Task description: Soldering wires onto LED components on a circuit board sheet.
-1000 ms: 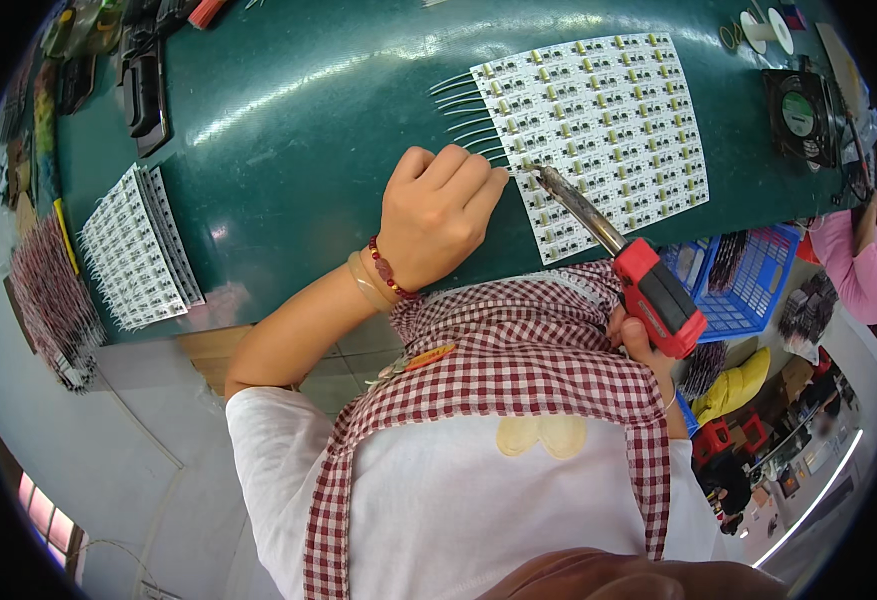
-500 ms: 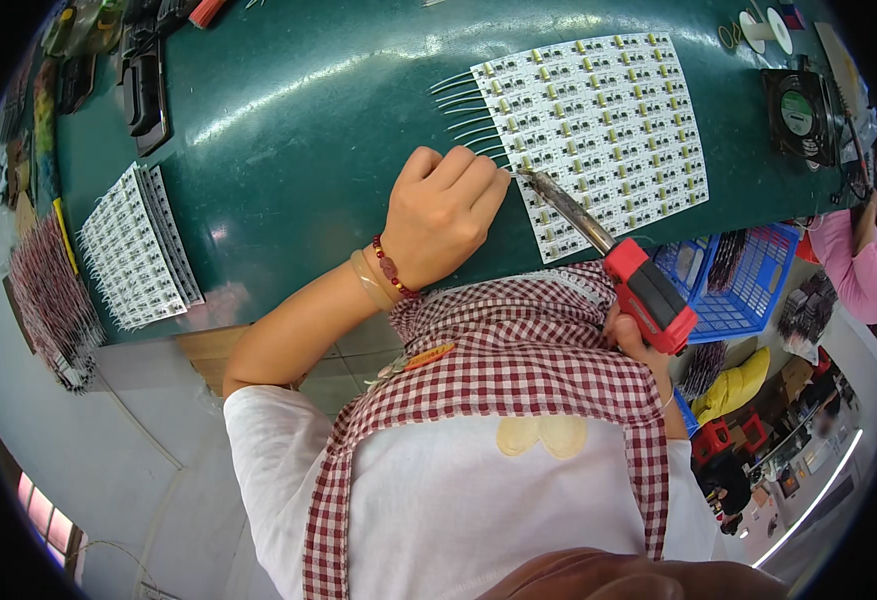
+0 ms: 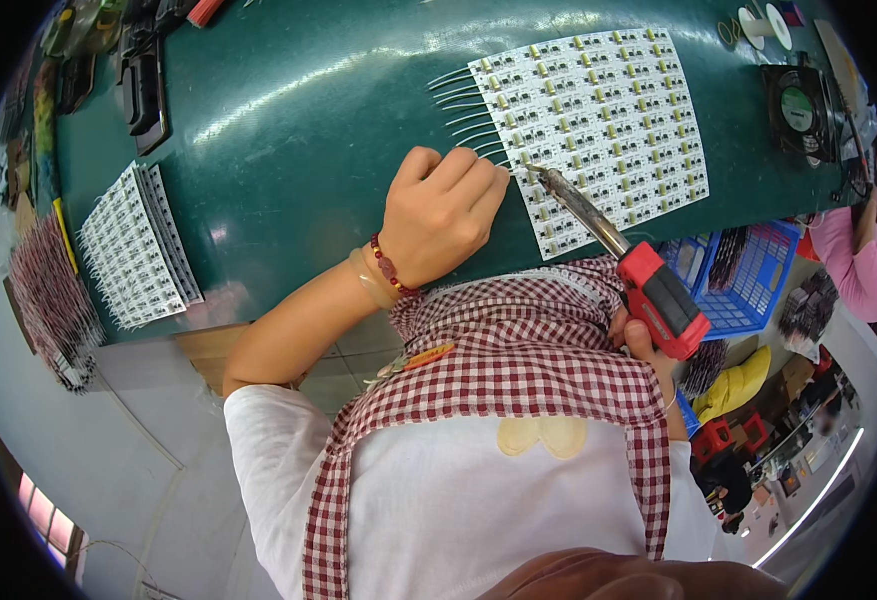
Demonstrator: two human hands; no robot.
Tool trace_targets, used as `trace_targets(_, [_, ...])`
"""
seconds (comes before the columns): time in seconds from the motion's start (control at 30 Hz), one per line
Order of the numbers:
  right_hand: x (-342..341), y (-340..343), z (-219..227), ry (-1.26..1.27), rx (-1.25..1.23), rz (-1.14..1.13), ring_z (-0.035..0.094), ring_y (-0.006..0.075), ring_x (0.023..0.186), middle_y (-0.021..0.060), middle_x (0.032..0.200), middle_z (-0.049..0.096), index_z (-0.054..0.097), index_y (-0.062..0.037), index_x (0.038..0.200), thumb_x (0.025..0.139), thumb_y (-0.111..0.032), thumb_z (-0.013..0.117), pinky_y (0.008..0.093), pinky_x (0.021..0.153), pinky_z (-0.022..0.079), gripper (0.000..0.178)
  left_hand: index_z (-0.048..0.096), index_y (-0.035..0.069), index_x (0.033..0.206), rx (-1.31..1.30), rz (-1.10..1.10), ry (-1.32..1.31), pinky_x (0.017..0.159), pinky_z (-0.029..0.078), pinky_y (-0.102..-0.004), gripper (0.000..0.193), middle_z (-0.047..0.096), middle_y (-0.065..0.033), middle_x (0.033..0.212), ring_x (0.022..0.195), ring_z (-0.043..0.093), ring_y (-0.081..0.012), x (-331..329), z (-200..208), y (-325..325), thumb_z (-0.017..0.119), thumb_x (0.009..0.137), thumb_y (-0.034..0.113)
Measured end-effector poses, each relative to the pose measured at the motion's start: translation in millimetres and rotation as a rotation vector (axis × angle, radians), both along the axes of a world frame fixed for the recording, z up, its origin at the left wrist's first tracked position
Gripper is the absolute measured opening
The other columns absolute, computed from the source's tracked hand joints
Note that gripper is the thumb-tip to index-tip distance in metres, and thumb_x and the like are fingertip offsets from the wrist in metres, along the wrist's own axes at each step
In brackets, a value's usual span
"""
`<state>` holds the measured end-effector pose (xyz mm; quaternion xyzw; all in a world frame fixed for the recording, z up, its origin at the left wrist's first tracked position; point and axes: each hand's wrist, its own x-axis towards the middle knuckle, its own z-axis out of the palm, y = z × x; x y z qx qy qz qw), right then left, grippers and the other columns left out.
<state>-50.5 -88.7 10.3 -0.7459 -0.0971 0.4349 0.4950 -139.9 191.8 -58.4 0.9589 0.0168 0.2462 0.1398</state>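
Note:
A white panel of small circuit boards lies on the green table. Several thin white wires stick out from its left edge. My left hand is closed beside that edge, its fingertips pinching a wire at the board; the fingers partly hide it. In my right hand is a red and black soldering gun, whose grip covers most of the fingers. Its metal tip points up and left over the panel, just right of my left fingertips; whether it touches the board I cannot tell.
Stacked wired panels lie at the left, beside a bundle of dark red wires. A black fan and a white spool sit at the right. Below the table edge hangs a blue basket. Another person's pink sleeve shows at far right.
The soldering gun has shifted a little to the right, its tip drawing away from my left fingertips. My left hand and the panel have barely moved.

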Motion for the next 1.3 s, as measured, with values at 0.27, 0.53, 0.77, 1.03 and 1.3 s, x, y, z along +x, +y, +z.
trace_targets(0.27, [-1, -11, -11, -0.083, 0.022, 0.038, 0.055, 0.0132, 0.072, 0.0034, 0.083, 0.061, 0.063, -0.0004, 0.092, 0.084, -0.016, 0.069, 0.0286, 0.067, 0.046, 0.018, 0.069, 0.007, 0.086, 0.024, -0.023, -0.015, 0.062, 0.038, -0.0298, 0.019, 0.052, 0.0000, 0.072, 0.076, 0.058, -0.0143, -1, 1, -3, 0.071, 0.067, 0.004])
trace_targets(0.53, [0, -9, -12, -0.082, -0.053, 0.054, 0.057, 0.0146, 0.069, 0.0055, 0.081, 0.061, 0.062, -0.0002, 0.089, 0.079, -0.017, 0.073, 0.0280, 0.065, 0.046, 0.022, 0.068, 0.006, 0.086, 0.016, -0.040, 0.034, 0.062, 0.038, -0.0302, 0.021, 0.053, 0.0000, 0.073, 0.076, 0.058, -0.0148, -2, 1, -3, 0.070, 0.066, 0.004])
trace_targets(0.77, [-2, -2, -6, -0.093, -0.015, -0.069, 0.056, 0.0146, 0.068, 0.0055, 0.080, 0.060, 0.063, 0.0007, 0.086, 0.077, -0.019, 0.074, 0.0281, 0.063, 0.045, 0.024, 0.069, 0.006, 0.086, 0.016, -0.032, 0.032, 0.063, 0.038, -0.0300, 0.020, 0.053, 0.0002, 0.073, 0.076, 0.058, -0.0146, -2, 2, -4, 0.070, 0.066, 0.004])
trace_targets(1.03, [0, -10, -14, -0.079, -0.057, 0.038, 0.056, 0.0152, 0.067, 0.0061, 0.079, 0.060, 0.064, 0.0003, 0.087, 0.077, -0.019, 0.074, 0.0283, 0.063, 0.045, 0.024, 0.069, 0.007, 0.086, 0.017, -0.034, 0.032, 0.063, 0.037, -0.0299, 0.018, 0.052, 0.0005, 0.073, 0.076, 0.057, -0.0145, -2, 0, -4, 0.071, 0.068, 0.005])
trace_targets(1.3, [-1, -12, -11, -0.231, -0.011, 0.021, 0.058, 0.0175, 0.069, 0.0066, 0.082, 0.062, 0.065, -0.0008, 0.088, 0.080, -0.022, 0.072, 0.0296, 0.064, 0.046, 0.023, 0.068, 0.007, 0.084, 0.026, -0.026, 0.027, 0.063, 0.037, -0.0300, 0.016, 0.052, 0.0007, 0.072, 0.076, 0.057, -0.0142, -1, 0, -5, 0.072, 0.068, 0.006])
